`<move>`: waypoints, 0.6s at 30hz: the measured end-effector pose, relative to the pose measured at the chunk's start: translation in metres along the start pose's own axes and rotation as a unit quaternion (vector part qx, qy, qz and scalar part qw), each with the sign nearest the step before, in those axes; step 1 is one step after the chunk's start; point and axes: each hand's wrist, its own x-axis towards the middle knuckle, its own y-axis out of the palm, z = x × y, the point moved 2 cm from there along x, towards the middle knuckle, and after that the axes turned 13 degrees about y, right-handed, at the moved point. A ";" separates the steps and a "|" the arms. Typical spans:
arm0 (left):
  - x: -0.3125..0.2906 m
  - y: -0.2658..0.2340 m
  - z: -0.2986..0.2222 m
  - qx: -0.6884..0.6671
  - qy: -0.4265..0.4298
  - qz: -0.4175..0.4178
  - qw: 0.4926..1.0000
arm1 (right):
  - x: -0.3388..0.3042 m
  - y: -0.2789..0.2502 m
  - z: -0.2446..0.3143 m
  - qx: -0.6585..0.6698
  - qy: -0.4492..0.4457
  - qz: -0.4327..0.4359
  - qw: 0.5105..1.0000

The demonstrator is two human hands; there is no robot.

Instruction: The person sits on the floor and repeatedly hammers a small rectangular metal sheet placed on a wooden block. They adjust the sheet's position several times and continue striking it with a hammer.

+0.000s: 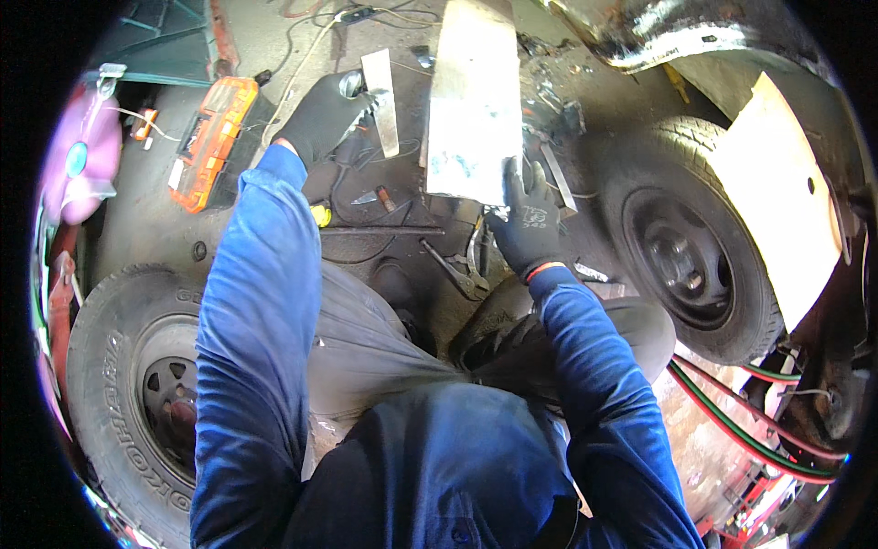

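Note:
My left hand, in a black glove, is closed at the far left of centre. A shiny metal piece with a round end shows at its fingers; its kind is unclear. Just right of them is a flat metal strip; I cannot tell whether they touch it. In front of me a long, bright sheet metal panel reaches away, partly washed out by glare. My gloved right hand grips its near right corner, one finger lying along the edge. Locking pliers lie on the floor below the panel.
An orange and black toolbox stands at the left. Tyred wheels lie at the left and right, the right one beside a pale panel. Red and green hoses run at lower right. Cables and scraps litter the floor.

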 end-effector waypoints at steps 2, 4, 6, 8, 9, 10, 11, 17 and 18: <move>-0.012 -0.014 0.007 -0.039 -0.043 -0.015 0.998 | 0.007 0.006 0.000 0.042 0.016 0.054 0.998; -0.027 -0.032 0.013 -0.004 -0.063 -0.052 0.997 | 0.010 0.010 -0.002 0.059 -0.005 0.058 0.997; -0.040 -0.046 0.020 0.023 -0.082 -0.086 0.993 | 0.010 0.011 -0.006 0.043 -0.014 0.060 0.997; -0.053 -0.055 0.029 0.110 -0.122 -0.107 0.980 | 0.007 0.010 -0.009 0.024 -0.020 0.056 0.998; -0.057 -0.062 0.034 0.154 -0.142 -0.118 0.971 | 0.005 0.008 -0.010 0.014 -0.020 0.055 0.998; -0.066 -0.058 0.040 0.053 -0.174 -0.183 0.966 | 0.003 0.004 -0.011 0.003 -0.020 0.053 0.998; -0.069 -0.057 0.044 0.090 -0.187 -0.126 0.970 | 0.004 -0.001 -0.010 -0.012 -0.016 0.052 0.998; -0.078 0.000 0.047 0.211 -0.216 0.177 0.937 | 0.003 -0.070 -0.008 0.183 -0.047 -0.128 0.973; -0.080 0.018 0.041 0.239 -0.188 0.179 0.936 | 0.003 -0.085 -0.010 0.191 -0.030 -0.127 0.973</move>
